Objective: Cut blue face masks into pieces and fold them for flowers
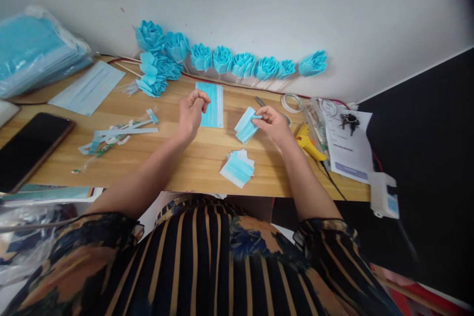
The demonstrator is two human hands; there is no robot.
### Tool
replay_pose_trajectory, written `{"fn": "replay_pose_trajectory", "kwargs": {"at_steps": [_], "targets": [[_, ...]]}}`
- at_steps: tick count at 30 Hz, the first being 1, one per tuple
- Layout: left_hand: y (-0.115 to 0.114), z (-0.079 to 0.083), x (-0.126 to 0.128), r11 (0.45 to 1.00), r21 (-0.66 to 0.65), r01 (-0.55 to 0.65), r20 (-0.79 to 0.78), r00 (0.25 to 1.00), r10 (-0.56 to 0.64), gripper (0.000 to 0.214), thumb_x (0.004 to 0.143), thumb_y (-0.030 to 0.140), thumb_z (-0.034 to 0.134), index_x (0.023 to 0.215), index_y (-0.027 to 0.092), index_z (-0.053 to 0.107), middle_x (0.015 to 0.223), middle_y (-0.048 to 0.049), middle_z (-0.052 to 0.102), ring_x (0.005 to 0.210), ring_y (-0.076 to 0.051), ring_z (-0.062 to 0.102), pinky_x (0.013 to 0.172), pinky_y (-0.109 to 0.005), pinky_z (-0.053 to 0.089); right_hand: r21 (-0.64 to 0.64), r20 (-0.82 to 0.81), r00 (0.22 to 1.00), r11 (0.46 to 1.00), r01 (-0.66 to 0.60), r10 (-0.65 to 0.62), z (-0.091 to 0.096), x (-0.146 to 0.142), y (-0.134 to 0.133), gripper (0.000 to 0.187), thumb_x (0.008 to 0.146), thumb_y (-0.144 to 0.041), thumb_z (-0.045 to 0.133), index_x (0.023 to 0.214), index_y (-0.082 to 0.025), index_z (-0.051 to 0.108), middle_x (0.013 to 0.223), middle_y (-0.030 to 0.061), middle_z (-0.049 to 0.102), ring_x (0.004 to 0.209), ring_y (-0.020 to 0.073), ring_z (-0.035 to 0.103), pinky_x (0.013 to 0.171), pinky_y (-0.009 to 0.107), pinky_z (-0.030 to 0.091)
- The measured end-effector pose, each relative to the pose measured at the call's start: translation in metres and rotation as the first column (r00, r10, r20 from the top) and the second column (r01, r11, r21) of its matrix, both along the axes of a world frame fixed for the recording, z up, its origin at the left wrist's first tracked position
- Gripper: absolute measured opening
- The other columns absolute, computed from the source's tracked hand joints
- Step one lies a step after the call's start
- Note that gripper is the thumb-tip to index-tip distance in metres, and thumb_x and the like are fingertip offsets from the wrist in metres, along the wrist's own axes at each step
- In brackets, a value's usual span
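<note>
Pinched between the thumb and fingers of my right hand (pixel 274 124) is a cut piece of blue face-mask fabric (pixel 246 127), raised over the table. My left hand (pixel 192 112) is closed, its fingertips curled together; what they hold, if anything, is too small to make out. Just beside and partly behind the left hand, a flat blue and white mask sheet (pixel 213 108) lies on the wood. Nearer to me, below the right hand, sits a small loose stack of cut mask pieces (pixel 239 168).
Several blue fabric flowers (pixel 222 59) on sticks line the wall. At left are a bag of masks (pixel 40 49), a single mask sheet (pixel 89 88), trimmed strips (pixel 118 133) and a phone (pixel 33 148). At right are a tape roll (pixel 292 103), a yellow glue gun (pixel 310 142) and keys (pixel 349 121) on paper.
</note>
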State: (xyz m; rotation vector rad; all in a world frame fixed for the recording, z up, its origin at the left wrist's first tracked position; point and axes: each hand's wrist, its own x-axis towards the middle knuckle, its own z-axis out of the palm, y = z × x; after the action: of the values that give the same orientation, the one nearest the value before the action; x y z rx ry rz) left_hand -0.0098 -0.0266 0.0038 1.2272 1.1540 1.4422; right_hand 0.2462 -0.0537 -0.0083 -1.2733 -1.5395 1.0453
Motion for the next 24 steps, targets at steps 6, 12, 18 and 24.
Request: {"fn": "replay_pose_trajectory", "kwargs": {"at_steps": [6,12,18,24], "targets": [[-0.002,-0.001,0.002,0.996,-0.066,0.067,-0.039,0.997,-0.070,0.016,0.072,0.012,0.047,0.062,0.022,0.054,0.051,0.0035,0.037,0.048,-0.012,0.033,0.051,-0.029,0.025,0.004,-0.030,1.000,1.000,0.007,-0.007,0.022,-0.003,-0.011,0.040,0.069,-0.045,0.081,0.100,-0.024,0.067,0.069,-0.0046,0.062,0.061,0.0134,0.057,0.059,0.027,0.046],[-0.014,0.001,0.006,0.916,-0.041,0.399,0.033,0.917,-0.398,0.018,0.077,0.033,0.071,0.090,0.021,0.068,0.060,0.0041,0.053,0.058,-0.012,0.051,0.061,-0.027,0.044,0.069,-0.002,1.000,0.998,-0.004,0.004,0.031,-0.024,-0.026,0.035,0.075,-0.039,0.078,0.105,-0.024,0.069,0.072,-0.0031,0.066,0.063,0.0140,0.059,0.060,0.027,0.047],[-0.022,-0.008,0.016,0.770,-0.124,0.626,0.223,0.774,-0.593,0.046,0.071,0.062,0.080,0.081,0.018,0.069,0.078,-0.0014,0.067,0.075,-0.014,0.064,0.078,-0.030,0.054,0.115,0.076,0.997,0.993,0.010,-0.019,0.032,-0.039,-0.027,0.031,0.080,-0.037,0.072,0.109,-0.024,0.070,0.072,-0.0033,0.061,0.064,0.0138,0.056,0.060,0.028,0.044],[-0.014,-0.010,0.014,0.850,-0.164,0.501,0.383,0.826,-0.413,0.034,0.071,0.042,0.083,0.073,0.018,0.058,0.065,0.0043,0.057,0.059,-0.009,0.054,0.062,-0.024,0.049,0.089,0.065,0.998,0.996,0.005,-0.011,0.028,-0.037,-0.021,0.037,0.079,-0.035,0.073,0.115,-0.024,0.071,0.082,-0.0010,0.070,0.070,0.0147,0.062,0.064,0.029,0.049]]}}
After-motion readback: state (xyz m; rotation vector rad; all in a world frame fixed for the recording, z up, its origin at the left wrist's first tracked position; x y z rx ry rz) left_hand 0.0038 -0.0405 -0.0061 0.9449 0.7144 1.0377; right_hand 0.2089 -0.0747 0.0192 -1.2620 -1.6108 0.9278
